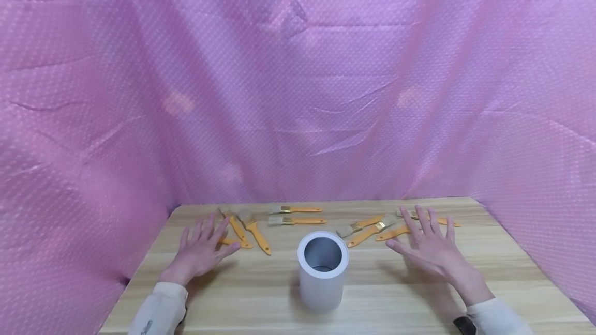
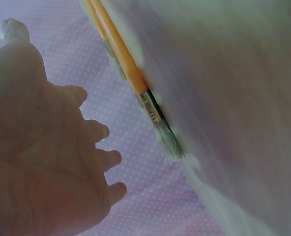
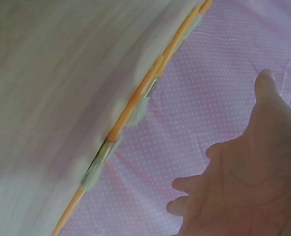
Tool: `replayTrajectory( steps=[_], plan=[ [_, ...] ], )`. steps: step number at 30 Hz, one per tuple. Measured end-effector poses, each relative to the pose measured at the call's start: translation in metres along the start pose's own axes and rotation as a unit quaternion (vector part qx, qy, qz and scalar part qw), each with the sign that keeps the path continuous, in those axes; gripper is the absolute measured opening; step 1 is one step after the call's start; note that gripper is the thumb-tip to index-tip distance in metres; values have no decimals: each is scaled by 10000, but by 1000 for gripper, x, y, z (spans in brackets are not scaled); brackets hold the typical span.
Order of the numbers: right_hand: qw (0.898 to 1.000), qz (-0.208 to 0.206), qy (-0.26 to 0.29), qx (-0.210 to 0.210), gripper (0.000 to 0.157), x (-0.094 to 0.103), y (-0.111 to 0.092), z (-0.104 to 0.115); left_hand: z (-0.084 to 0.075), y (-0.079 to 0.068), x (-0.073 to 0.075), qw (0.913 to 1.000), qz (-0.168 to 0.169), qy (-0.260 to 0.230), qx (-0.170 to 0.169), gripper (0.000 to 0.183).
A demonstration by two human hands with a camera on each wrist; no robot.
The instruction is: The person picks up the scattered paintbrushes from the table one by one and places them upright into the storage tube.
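Inward of the bare left hand (image 1: 201,256), fingers spread, a pale-bristled, orange-handled flat brush (image 1: 258,238) slants, handle end nearward; the bare right hand (image 1: 436,252), likewise spread, is farther.

The near left sleeve (image 1: 158,310) is off-white, with a small dark grey mark (image 1: 147,327) and a dark sliver (image 1: 182,318) along its right edge; the near right sleeve (image 1: 499,318) is equally pale, a black piece (image 1: 465,325) showing beside its end

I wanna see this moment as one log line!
left hand: spread, empty | right hand: spread, empty | container: upright on table, looks empty | brushes: lying on table
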State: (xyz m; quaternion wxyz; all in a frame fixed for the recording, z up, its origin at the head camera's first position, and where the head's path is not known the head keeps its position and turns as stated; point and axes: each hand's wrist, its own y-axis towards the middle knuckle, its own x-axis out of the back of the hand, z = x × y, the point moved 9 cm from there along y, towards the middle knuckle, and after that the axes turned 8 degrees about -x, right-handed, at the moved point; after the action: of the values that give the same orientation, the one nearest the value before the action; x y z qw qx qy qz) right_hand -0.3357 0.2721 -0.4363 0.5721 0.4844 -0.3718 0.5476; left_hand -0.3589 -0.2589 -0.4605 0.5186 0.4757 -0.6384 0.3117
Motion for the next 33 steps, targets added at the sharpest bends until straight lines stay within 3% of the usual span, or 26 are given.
replayTrajectory(
  steps=[6, 10, 14, 16, 22, 26, 29, 33],
  plan=[
    [9998, -53, 133, 122, 95, 6, -3, 8, 1, -1, 1, 9999, -125, -63, 9, 96],
    [9985, -270, 347, 341, 89, 13, -5, 16, -4, 3, 3, 9986, -396, -231, -245, 92],
    [9958, -396, 547, 612, 80, 14, -4, 22, -14, 7, 4, 9955, -532, -604, -499, 83],
    [9944, -420, 659, 710, 76, 13, -1, 24, -20, 8, 6, 9911, -604, -1046, -551, 77],
    [9921, -464, 800, 843, 71, 13, 7, 21, -53, 7, 15, 9581, -883, -2632, -698, 61],
    [9920, -545, 810, 801, 68, 19, 9, 13, -85, 9, 16, 9453, -1040, -2933, -981, 52],
    [9922, -584, 871, 674, 67, 27, 8, 1, -110, 10, 7, 9335, -946, -3252, -1176, 52],
    [9928, -517, 934, 538, 68, 34, 5, -14, -138, 9, -13, 9136, -520, -3858, -1174, 54]
  ],
)
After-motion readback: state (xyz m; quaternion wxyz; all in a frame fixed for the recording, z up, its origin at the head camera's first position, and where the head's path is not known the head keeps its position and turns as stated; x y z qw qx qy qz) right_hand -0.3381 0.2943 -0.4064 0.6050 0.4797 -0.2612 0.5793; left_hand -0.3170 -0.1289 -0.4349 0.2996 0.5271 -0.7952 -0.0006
